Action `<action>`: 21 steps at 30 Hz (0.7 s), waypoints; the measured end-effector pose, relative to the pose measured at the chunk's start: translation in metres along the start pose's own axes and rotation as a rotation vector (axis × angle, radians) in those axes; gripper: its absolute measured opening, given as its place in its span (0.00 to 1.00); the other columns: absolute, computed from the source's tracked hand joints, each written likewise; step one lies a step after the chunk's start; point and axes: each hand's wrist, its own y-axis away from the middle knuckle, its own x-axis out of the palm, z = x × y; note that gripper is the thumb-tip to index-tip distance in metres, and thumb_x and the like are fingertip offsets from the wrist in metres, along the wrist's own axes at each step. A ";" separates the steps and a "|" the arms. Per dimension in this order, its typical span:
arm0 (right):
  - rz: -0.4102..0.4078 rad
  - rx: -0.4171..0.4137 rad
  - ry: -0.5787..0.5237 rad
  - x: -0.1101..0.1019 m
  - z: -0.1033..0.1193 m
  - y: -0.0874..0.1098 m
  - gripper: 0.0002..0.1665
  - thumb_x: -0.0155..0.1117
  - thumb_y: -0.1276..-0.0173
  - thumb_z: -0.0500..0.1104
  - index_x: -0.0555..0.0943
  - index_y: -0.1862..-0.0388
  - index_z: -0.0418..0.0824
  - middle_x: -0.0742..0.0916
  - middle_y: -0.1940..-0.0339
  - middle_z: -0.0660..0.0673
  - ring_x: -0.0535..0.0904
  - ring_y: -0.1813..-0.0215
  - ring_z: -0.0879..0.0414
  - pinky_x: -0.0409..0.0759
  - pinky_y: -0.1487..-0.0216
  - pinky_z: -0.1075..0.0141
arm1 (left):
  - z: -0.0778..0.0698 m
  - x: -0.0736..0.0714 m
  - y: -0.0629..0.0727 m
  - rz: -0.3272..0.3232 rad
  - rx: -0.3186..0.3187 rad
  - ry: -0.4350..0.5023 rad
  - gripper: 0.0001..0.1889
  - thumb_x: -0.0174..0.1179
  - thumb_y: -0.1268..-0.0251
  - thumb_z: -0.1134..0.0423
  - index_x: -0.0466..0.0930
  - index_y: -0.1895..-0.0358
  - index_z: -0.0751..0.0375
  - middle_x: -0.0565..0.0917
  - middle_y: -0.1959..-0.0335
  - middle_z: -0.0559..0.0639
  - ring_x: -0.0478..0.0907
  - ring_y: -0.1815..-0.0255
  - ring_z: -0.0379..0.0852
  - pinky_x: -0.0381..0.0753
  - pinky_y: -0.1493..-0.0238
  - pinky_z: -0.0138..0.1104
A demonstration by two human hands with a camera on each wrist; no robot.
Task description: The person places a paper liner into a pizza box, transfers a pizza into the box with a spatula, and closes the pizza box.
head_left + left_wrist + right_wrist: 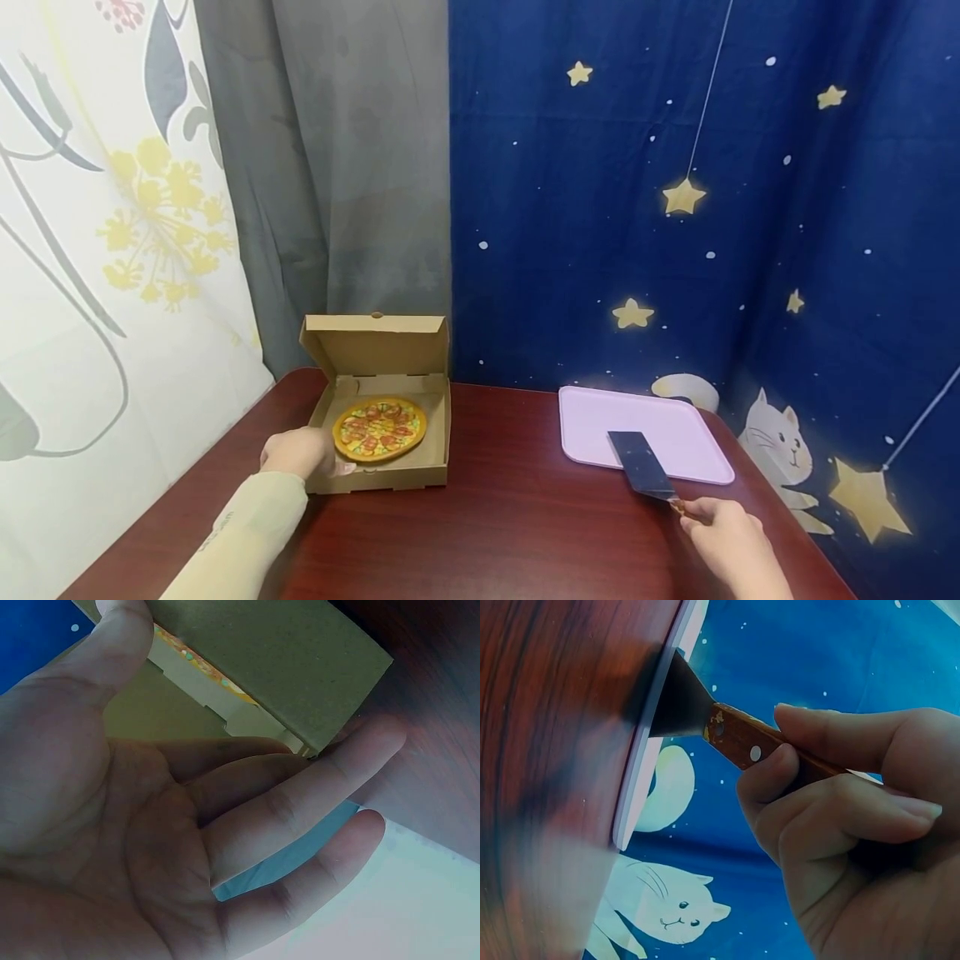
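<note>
At the left of the table, a brown cardboard pizza box point(405, 478) stands with its lid raised. A round pizza point(379, 429) with red and green toppings lies inside it. My left hand point(300, 454) is at the box's front left corner, the thumb near the front edge; in the left wrist view its fingers point(277, 814) are fairly straight alongside the cardboard. My right hand point(727, 537) grips the wooden handle point(739, 735) of a spatula point(641, 462). The spatula's flat metal blade reaches over the front edge of a pale pink tray point(592, 417).
Both the box and the tray are on a dark red wooden table point(495, 517). Behind it hang a grey curtain point(382, 167) and a blue curtain point(555, 208) with stars. A white patterned curtain point(75, 333) hangs along the left side.
</note>
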 end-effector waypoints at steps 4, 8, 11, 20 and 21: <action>0.021 0.009 -0.011 -0.002 -0.001 -0.002 0.16 0.68 0.28 0.39 0.89 0.47 0.30 0.92 0.54 0.32 0.84 0.58 0.45 0.82 0.52 0.44 | -0.004 -0.006 0.011 0.001 0.002 0.000 0.40 0.75 0.40 0.37 0.82 0.45 0.75 0.82 0.39 0.75 0.82 0.43 0.67 0.83 0.41 0.62; 0.035 0.020 -0.019 -0.004 -0.001 -0.004 0.16 0.68 0.27 0.38 0.88 0.47 0.29 0.92 0.54 0.31 0.84 0.58 0.45 0.83 0.54 0.48 | 0.007 0.005 -0.016 0.016 0.009 -0.007 0.47 0.75 0.48 0.28 0.83 0.43 0.72 0.82 0.37 0.73 0.82 0.42 0.69 0.83 0.43 0.64; 0.049 0.035 -0.024 -0.005 0.000 -0.005 0.16 0.67 0.27 0.38 0.88 0.47 0.28 0.92 0.54 0.30 0.84 0.59 0.45 0.84 0.54 0.49 | 0.019 0.020 -0.048 0.021 0.006 -0.034 0.54 0.73 0.55 0.20 0.83 0.41 0.68 0.82 0.36 0.71 0.81 0.42 0.70 0.84 0.46 0.63; 0.007 -0.002 0.022 -0.009 0.002 -0.008 0.16 0.68 0.27 0.39 0.89 0.48 0.29 0.92 0.55 0.31 0.83 0.57 0.43 0.80 0.51 0.43 | -0.003 -0.002 0.008 0.007 0.011 -0.047 0.49 0.71 0.43 0.27 0.81 0.41 0.75 0.81 0.39 0.75 0.83 0.47 0.66 0.83 0.42 0.61; 0.003 -0.004 0.028 -0.009 0.002 -0.008 0.16 0.68 0.28 0.40 0.89 0.48 0.29 0.92 0.54 0.31 0.83 0.56 0.42 0.80 0.51 0.42 | -0.004 -0.003 0.012 0.006 0.013 -0.050 0.47 0.70 0.41 0.29 0.81 0.41 0.75 0.81 0.39 0.75 0.82 0.46 0.67 0.83 0.41 0.60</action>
